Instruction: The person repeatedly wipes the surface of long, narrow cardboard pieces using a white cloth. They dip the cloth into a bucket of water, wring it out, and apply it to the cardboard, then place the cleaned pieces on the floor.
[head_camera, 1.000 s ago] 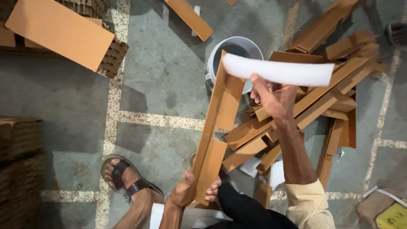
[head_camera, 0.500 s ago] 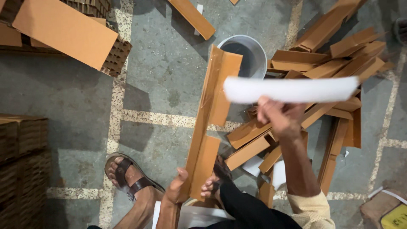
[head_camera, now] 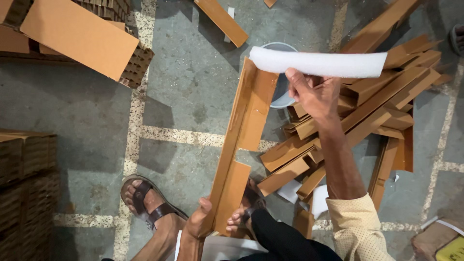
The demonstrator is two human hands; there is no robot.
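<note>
My left hand [head_camera: 200,222] grips the near end of a long brown cardboard angle strip [head_camera: 241,140] that leans up and away from me toward a white bucket [head_camera: 282,72]. My right hand [head_camera: 314,94] is raised and holds a white foam strip [head_camera: 316,63] by its lower edge, level, above the strip's far end and the bucket. A heap of similar brown cardboard angle pieces [head_camera: 367,111] lies on the floor under and to the right of my right arm. My sandalled left foot [head_camera: 147,203] rests on the concrete floor beside my left hand.
A flat cardboard sheet on a honeycomb cardboard stack [head_camera: 82,36] sits at the upper left. Stacked brown cardboard [head_camera: 24,183] stands at the left edge. A single cardboard strip [head_camera: 222,21] lies at the top. White scraps [head_camera: 304,193] lie near my legs. A box with a yellow item [head_camera: 442,241] is at the lower right.
My right hand has carried the white foam strip left and toward the upright cardboard strip's far end. The cardboard strip has shifted slightly; my left hand still grips its near end.
</note>
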